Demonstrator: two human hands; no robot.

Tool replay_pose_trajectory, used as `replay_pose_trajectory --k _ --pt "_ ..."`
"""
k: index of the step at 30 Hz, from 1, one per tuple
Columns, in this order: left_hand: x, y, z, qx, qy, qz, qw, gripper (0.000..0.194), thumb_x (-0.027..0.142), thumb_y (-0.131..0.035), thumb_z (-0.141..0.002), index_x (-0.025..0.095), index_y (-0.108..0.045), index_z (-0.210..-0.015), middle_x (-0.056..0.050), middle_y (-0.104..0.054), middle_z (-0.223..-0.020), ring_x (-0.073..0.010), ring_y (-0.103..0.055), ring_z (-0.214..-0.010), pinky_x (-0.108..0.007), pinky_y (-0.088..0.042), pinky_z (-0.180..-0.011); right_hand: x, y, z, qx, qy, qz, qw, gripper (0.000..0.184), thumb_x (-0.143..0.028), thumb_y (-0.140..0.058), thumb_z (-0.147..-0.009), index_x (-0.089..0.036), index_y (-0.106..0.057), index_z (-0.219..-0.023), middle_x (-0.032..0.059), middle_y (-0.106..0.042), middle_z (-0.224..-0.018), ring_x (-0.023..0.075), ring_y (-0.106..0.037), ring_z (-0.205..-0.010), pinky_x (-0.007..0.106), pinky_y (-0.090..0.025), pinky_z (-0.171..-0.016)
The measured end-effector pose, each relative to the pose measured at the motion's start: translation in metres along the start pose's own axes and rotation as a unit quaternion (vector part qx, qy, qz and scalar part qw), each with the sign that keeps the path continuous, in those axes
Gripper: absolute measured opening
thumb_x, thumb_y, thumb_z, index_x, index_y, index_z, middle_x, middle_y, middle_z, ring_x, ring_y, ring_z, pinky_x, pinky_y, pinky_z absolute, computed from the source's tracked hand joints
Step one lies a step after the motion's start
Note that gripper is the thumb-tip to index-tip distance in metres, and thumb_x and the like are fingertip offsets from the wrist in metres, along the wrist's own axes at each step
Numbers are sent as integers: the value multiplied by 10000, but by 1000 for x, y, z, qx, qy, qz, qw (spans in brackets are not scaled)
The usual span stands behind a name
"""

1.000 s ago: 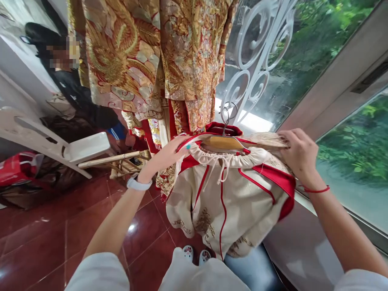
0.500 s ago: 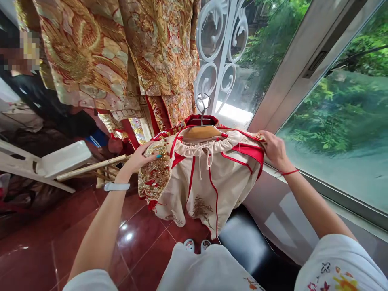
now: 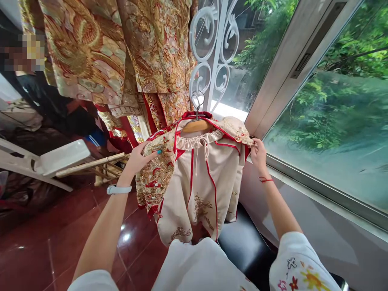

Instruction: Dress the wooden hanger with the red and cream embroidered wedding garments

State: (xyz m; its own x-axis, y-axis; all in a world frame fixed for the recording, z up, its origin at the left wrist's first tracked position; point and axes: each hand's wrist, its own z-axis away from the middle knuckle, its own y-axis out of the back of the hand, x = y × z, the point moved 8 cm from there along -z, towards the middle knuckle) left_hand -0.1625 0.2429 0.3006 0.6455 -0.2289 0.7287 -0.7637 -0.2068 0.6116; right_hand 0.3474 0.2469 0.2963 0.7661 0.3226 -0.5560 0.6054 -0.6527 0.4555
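Note:
In front of me a sequined jacket with red trim hangs on a wooden hanger. Cream trousers with a gathered drawstring waist and red piping hang inside its opened front. My left hand holds the jacket's left-side shoulder, thumb with a teal nail on the sequins and the other fingers hidden behind. At the right, my right hand pinches the edge of the jacket's other front panel, which is folded over the shoulder. The metal hook rises above the collar.
Gold embroidered robes hang at the back left. White scrolled ironwork stands by the window. A black seat is below right; a white chair and bamboo poles are left. Another person is far left.
My right hand has moved left and inward, bringing the jacket's right panel forward over the trousers' side. My left hand stays on the shoulder. The view has shifted slightly.

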Motion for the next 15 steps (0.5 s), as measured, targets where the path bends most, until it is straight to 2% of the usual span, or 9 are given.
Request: replay_pose_trajectory --k 2,4,8,9,11,13,15 --pt "3 1 4 14 5 -3 1000 749 736 -586 -709 149 -626 -1171 -127 -705 -1166 -311 -634 -1046 -410 -490 -970 8 -7 -4 26 -26 -41 998 325 -289 -362 -930 -158 -582 -1130 87 -634 -968 186 -578 -804 325 -493 -772" --pt "8 4 10 38 9 -5 999 695 722 -579 -715 155 -631 -1113 -111 -713 -1092 -294 -636 -977 -402 -497 -923 3 -7 11 10 -18 -41 999 339 -299 -375 -923 -145 -578 -1146 83 -651 -937 179 -584 -762 314 -489 -748" --pt "20 9 31 96 21 -20 995 524 669 -571 -745 176 -621 -916 -54 -662 -825 -235 -590 -755 -366 -489 -750 -37 -12 79 -155 34 -26 987 343 -297 -426 -903 -173 -606 -1168 57 -674 -807 188 -616 -660 296 -487 -662" --pt "23 11 37 116 24 -26 993 491 660 -570 -753 184 -609 -868 -42 -635 -776 -223 -569 -718 -361 -481 -723 -50 -13 95 -162 36 -25 986 360 -293 -431 -908 -183 -601 -1206 52 -673 -788 190 -614 -638 296 -488 -650" --pt "31 11 48 151 31 -38 987 444 635 -576 -773 193 -590 -820 -30 -605 -740 -216 -547 -693 -367 -480 -716 -75 -17 118 -128 18 -27 991 417 -280 -444 -915 -192 -563 -1306 65 -683 -819 197 -618 -640 306 -502 -656" --pt "34 10 56 182 43 -49 981 406 594 -578 -802 193 -598 -857 -46 -619 -790 -242 -571 -748 -401 -497 -769 -90 -37 132 -95 -14 -27 995 489 -258 -461 -904 -186 -512 -1385 91 -694 -886 206 -621 -662 321 -516 -666" --pt "33 9 60 223 56 -60 971 389 546 -564 -828 185 -611 -966 -93 -645 -939 -296 -603 -899 -452 -500 -870 -94 -71 143 -125 -29 -26 991 563 -206 -455 -866 -176 -474 -1429 96 -693 -906 209 -608 -659 332 -519 -659"
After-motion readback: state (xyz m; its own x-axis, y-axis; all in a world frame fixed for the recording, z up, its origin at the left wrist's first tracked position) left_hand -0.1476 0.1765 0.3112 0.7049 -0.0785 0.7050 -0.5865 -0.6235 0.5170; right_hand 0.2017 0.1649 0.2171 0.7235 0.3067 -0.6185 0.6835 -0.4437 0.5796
